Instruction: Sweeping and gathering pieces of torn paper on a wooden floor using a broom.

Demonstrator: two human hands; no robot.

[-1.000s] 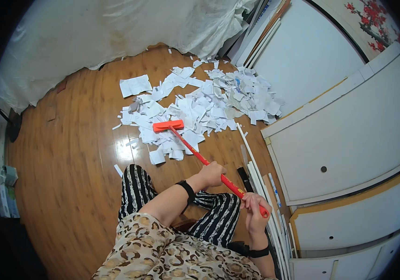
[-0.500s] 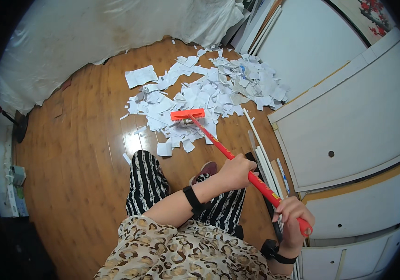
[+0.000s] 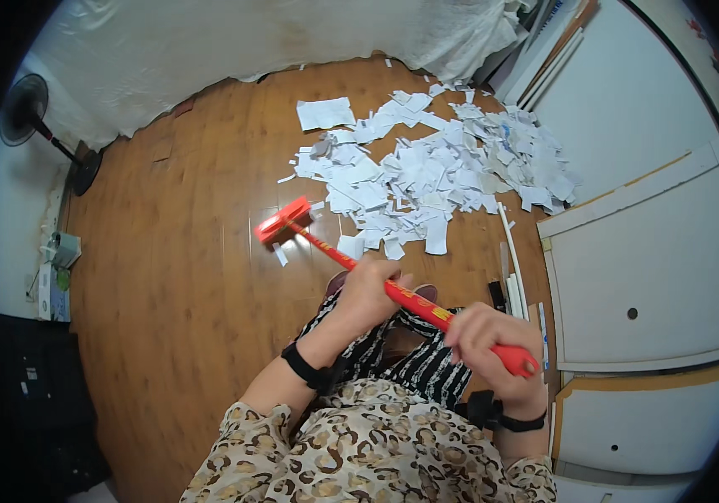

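My left hand (image 3: 365, 295) is wrapped round the middle of the red handle of a long broom (image 3: 420, 307). Closer to me, my right hand (image 3: 500, 345) grips the same handle near its rounded end. The red broom head (image 3: 284, 221) is at the far end of the handle, tilted over the wooden floor. Beside its front side lies a small strip of white paper (image 3: 280, 255). To the right of the head spreads a large heap of torn white paper (image 3: 426, 172). The bristles are mostly hidden from this angle.
A black fan (image 3: 83, 172) stands at the far left, with a small box (image 3: 53, 293) below it. Pale sheeting (image 3: 233, 42) hangs along the back. White panels (image 3: 653, 251) and long white rods (image 3: 512, 251) line the right side. My feet are just below the broom.
The broom head has left the paper heap and moved left and nearer, onto the floor beside it. Both hands have kept their grip. My view has turned left, and my feet have shifted.
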